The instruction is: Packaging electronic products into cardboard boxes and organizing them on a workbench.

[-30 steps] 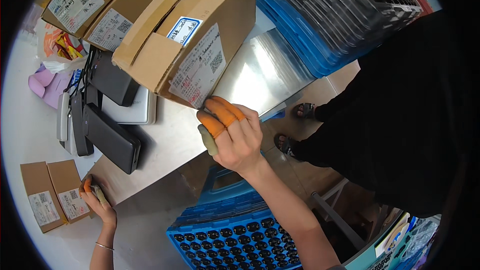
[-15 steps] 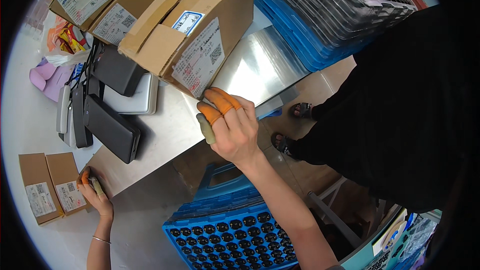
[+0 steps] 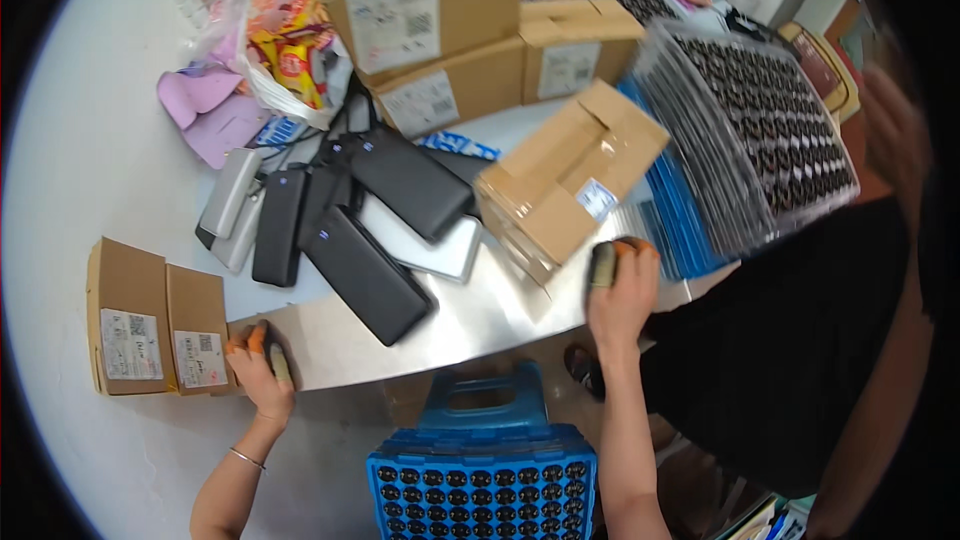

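A: What's that cardboard box (image 3: 560, 175) like?

B: Plain brown and longer than it is wide, with flaps folded over the top. Clear tape gives it a glossy shine in places, and a small white label (image 3: 597, 200) with a blue border sits near the top's lower right edge.

A: Where is it?

B: On the metal table (image 3: 490, 315), set at an angle to the front edge, between the black cases (image 3: 365, 275) and the stack of clear trays (image 3: 690, 130).

A: And the right hand (image 3: 622, 290)?

B: Just beside the box's right side, fingers bent. It wears orange finger covers (image 3: 646, 255) and a drab green thumb cover (image 3: 602, 270). I can't tell whether it touches or grips the cardboard.

A: The left hand (image 3: 262, 375)?

B: Fingers curled at the table's edge, right by two smaller brown boxes (image 3: 127, 280) standing side by side, each with a white paper sticker (image 3: 131, 345) on its front. Whether those fingers are closed on anything, I can't tell. A thin bracelet (image 3: 247, 458) circles that wrist.
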`<action>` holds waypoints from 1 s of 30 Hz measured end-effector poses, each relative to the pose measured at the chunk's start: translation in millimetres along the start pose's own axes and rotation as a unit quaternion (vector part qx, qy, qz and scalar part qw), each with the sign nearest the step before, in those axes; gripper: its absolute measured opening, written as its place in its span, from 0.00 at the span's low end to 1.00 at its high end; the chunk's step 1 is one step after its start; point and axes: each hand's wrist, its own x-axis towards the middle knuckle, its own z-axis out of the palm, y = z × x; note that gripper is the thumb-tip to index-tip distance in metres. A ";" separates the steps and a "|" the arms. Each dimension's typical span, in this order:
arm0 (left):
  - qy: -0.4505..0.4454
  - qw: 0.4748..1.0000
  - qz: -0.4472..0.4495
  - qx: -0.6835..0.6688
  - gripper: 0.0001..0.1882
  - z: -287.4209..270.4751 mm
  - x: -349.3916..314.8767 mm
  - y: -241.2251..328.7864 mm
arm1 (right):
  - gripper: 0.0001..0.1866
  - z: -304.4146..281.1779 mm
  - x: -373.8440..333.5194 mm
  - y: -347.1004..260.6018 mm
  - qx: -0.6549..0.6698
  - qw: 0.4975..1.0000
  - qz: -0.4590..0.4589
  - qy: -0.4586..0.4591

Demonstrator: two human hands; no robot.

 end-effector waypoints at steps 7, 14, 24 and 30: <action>-0.009 1.000 -0.002 -0.002 0.21 -8.1 2.3 7.7 | 0.05 1.2 5.7 -2.1 0.023 0.999 0.048 0.002; 0.001 1.000 -0.006 0.001 0.21 -6.0 2.7 7.0 | 0.10 0.8 7.8 -0.2 -0.020 0.999 0.031 -0.037; 0.006 1.000 -0.023 -0.020 0.20 -5.0 4.1 11.4 | 0.08 -3.0 12.1 -2.0 -0.030 0.998 0.032 -0.055; 0.014 1.000 -0.010 -0.009 0.20 -8.1 5.8 9.0 | 0.11 -1.8 10.6 -1.4 -0.033 0.997 0.026 -0.071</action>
